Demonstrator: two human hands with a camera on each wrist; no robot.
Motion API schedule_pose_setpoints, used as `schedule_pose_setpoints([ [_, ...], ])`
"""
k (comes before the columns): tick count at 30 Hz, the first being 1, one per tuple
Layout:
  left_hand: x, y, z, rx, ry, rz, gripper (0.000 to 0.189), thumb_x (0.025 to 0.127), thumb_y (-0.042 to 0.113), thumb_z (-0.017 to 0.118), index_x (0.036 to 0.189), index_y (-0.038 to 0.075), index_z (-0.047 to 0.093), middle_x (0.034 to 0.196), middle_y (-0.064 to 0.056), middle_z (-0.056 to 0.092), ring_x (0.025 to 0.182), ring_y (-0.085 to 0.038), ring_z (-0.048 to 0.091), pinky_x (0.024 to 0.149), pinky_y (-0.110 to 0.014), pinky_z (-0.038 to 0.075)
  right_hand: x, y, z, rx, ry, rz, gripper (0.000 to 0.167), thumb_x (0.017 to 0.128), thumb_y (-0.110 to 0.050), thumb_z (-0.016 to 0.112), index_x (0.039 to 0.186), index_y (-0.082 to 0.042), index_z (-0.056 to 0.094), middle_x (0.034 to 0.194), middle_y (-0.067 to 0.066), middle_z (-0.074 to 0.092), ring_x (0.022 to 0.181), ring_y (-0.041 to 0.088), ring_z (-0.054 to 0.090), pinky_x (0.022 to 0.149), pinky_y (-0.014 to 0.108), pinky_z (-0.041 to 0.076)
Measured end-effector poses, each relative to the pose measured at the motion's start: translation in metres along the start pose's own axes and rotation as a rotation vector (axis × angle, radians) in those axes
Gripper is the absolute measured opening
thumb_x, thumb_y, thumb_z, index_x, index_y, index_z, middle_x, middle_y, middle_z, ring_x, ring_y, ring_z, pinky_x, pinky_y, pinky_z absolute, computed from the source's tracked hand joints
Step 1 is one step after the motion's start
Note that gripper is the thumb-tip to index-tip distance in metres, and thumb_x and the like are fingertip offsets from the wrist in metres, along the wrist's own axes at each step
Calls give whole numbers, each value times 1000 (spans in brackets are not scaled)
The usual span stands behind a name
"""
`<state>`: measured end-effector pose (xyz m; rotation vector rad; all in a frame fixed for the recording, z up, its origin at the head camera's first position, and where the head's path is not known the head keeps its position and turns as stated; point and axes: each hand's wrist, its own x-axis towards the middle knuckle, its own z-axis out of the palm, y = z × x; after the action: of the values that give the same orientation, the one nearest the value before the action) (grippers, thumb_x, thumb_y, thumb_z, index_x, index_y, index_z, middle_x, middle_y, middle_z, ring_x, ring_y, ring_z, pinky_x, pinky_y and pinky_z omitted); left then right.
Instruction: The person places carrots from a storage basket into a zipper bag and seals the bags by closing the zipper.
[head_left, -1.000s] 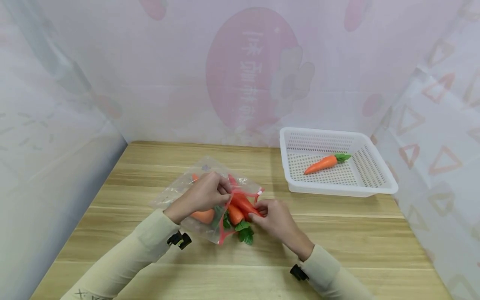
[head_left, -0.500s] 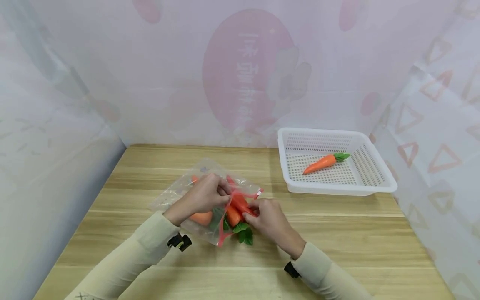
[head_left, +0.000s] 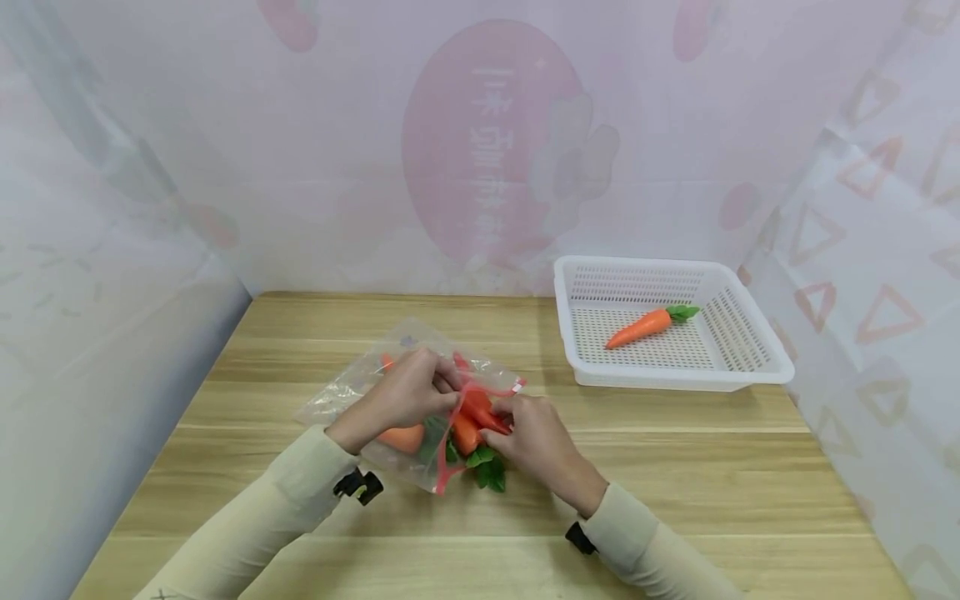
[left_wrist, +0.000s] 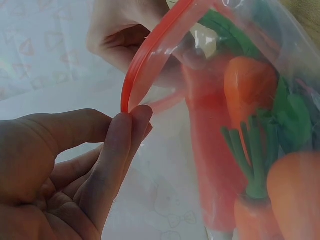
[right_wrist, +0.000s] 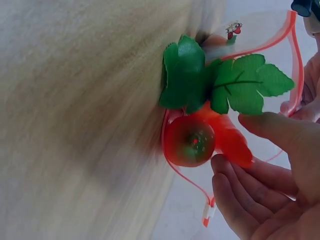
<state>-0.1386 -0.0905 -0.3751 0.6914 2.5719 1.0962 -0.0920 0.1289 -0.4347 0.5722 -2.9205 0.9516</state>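
A clear zip bag (head_left: 337, 392) with a red zip edge lies on the table, its mouth toward the right. My left hand (head_left: 415, 387) pinches the upper edge of that mouth between thumb and fingers, as the left wrist view shows. Thumb and fingers of my right hand (head_left: 536, 433) hold the tapered end of a long red pepper (right_wrist: 235, 142), which extends into the bag. Beside it, a carrot (head_left: 467, 435) lies in the mouth with its green leaves (head_left: 491, 472) sticking out. More carrots (left_wrist: 300, 190) show through the plastic.
A white perforated basket (head_left: 682, 377) stands at the back right of the wooden table (head_left: 675, 475), holding one carrot (head_left: 641, 328) with green leaves. Printed cloth walls (head_left: 337, 208) enclose the back and sides.
My right hand has moved slightly left toward the bag mouth, and the red pepper has slid farther into the bag. My left hand keeps its pinch on the zip edge.
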Motion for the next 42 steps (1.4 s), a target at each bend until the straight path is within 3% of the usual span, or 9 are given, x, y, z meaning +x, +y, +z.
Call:
schedule_pose_setpoints([
  [7, -1, 0, 1, -7, -11, 2, 7, 92, 6, 76, 94, 2, 81, 80, 1, 78, 73, -5, 71, 70, -25, 60, -9, 8, -13, 5, -19, 35, 18, 86, -20, 88, 99, -10, 80, 96, 4, 79, 87, 19, 73, 78, 34, 61],
  [11, -1, -1, 1, -12, -2, 10, 5, 92, 6, 77, 92, 2, 81, 78, 2, 78, 72, -6, 71, 69, -25, 60, -14, 13, -22, -9, 9, 25, 18, 85, -16, 88, 97, -6, 79, 94, 9, 80, 88, 24, 75, 77, 39, 63],
  [16, -1, -3, 2, -9, 4, 27, 5, 92, 6, 77, 92, 3, 81, 78, 2, 78, 72, -5, 71, 69, -25, 59, -19, 17, -36, -26, 22, 34, 27, 83, -15, 89, 104, -1, 80, 100, 13, 81, 89, 26, 78, 78, 41, 65],
  [27, 0, -2, 3, -17, -3, 21, 5, 91, 5, 77, 93, 3, 82, 80, 1, 78, 73, -5, 71, 70, -24, 59, -26, 23, -69, -85, 54, 73, 30, 84, -14, 88, 109, 0, 79, 104, 13, 81, 93, 26, 78, 81, 41, 65],
  [36, 0, -2, 1, 12, 6, 18, 6, 91, 5, 75, 93, 4, 82, 83, -1, 79, 75, -6, 71, 71, -25, 60, -14, 28, -104, -124, 112, 35, 28, 85, -12, 87, 107, 3, 79, 101, 17, 81, 90, 29, 79, 78, 42, 66],
  [42, 0, -1, 0, 12, 9, 14, 6, 91, 5, 76, 93, 4, 82, 85, -3, 80, 76, -7, 72, 70, -26, 61, 2, 31, -132, -176, 96, 74, 31, 89, -16, 83, 112, 5, 78, 105, 21, 80, 93, 33, 79, 83, 48, 64],
])
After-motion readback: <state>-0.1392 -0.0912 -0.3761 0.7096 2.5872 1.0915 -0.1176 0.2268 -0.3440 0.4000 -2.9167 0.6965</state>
